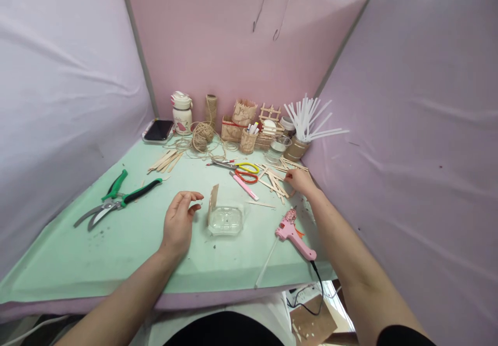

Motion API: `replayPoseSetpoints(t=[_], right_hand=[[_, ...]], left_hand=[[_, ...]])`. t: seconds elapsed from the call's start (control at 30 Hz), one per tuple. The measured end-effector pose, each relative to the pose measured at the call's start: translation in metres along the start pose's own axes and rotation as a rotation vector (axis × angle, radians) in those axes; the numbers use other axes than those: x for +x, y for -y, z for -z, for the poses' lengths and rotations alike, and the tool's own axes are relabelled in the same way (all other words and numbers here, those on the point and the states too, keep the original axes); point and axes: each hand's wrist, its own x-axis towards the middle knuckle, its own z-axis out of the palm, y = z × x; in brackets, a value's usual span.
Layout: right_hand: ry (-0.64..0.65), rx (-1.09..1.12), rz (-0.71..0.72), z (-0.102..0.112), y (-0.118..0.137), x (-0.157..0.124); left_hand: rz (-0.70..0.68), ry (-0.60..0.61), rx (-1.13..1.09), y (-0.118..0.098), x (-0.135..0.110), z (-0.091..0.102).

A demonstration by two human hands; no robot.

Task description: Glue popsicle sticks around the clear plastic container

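My left hand (179, 221) hovers beside a small clear plastic box (226, 221), its fingers curved and apart, with nothing in them. A flat brown piece (213, 198) stands upright along the box's left rear edge. Over at the right, my right hand (301, 181) reaches into a loose pile of wooden craft sticks (274, 182). Its fingertips are pinched together at the pile's edge; whether a stick is between them cannot be made out. Below that hand lies a pink hot glue gun (295, 236), a clear glue stick (267, 262) reaching from it toward the front edge.
Green-handled pruning shears (116, 201) lie left. Scissors (237, 168) and a pink cutter (244, 187) lie mid-table. Along the back stand a phone (158, 130), bottle (181, 113), twine (202, 136), a pen holder (248, 141), water cup (277, 148) and white glue sticks (307, 118).
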Motion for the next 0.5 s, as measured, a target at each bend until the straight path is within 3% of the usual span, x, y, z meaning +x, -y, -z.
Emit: replayPoseSetpoints(t=[0.17,0.3,0.5], right_hand=[[-0.099,0.064,-0.047,0.004,-0.005,-0.007],[-0.253,0.15,-0.061,0.012,-0.001,-0.023],[-0.506,0.346,0.109,0.037,0.03,-0.099]], left_hand=[[0.008,0.0,0.057,0.001,0.0,0.0],[-0.017,-0.012,0.082,0.002,0.001,0.002],[-0.124,-0.055,0.048,-0.007,0.003,0.005]])
